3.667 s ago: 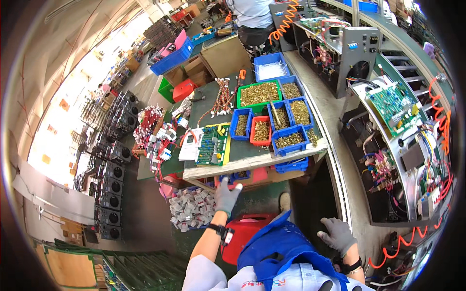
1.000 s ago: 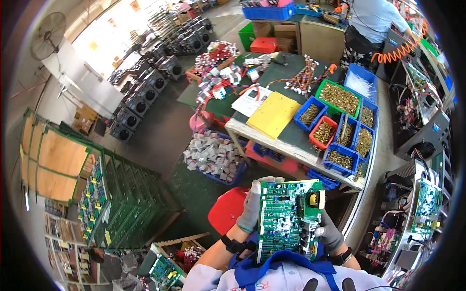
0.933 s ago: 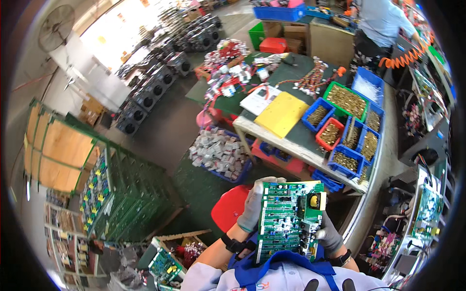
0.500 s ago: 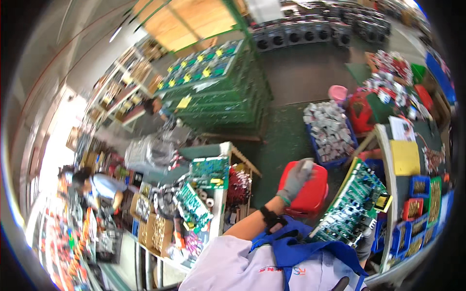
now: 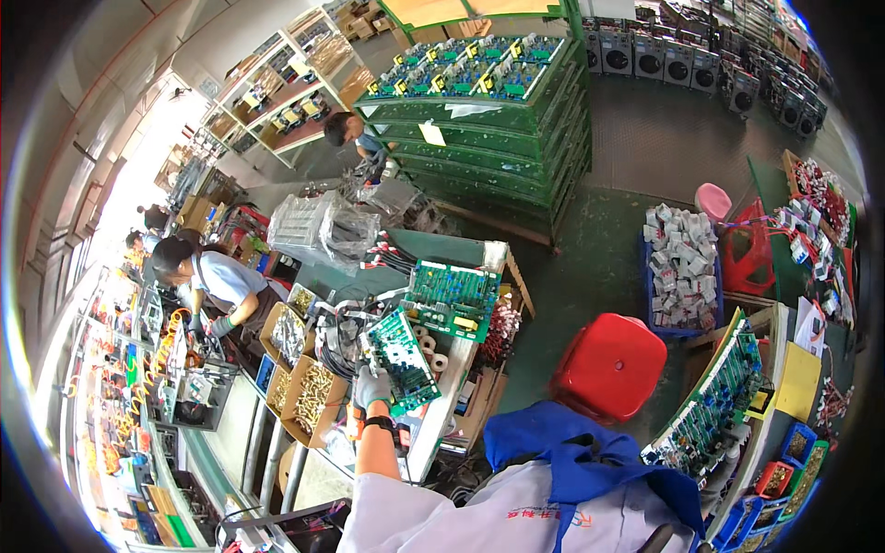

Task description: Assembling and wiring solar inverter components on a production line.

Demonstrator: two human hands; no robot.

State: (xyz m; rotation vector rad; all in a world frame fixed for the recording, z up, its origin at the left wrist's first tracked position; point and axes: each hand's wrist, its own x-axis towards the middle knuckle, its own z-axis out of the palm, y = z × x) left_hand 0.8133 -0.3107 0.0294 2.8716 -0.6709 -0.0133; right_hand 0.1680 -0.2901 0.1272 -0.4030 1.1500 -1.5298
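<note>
My left hand, in a grey glove, is at the left edge of a green circuit board on the bench, its fingers closed at that edge. A second green circuit board lies just beyond it. My right hand, also gloved and partly hidden, holds a large green circuit board tilted up at my right side. White rolls sit beside the bench boards, and dark cables lie to their left.
A red stool stands on the floor ahead. Behind it is a blue crate of white parts. Cardboard boxes of brass-coloured fittings line the bench's left side. A green rack rises beyond; two co-workers are at the left and far middle.
My left hand has swung left from over the red stool to the circuit board on the bench. The view has turned left. My right hand still holds its board.
</note>
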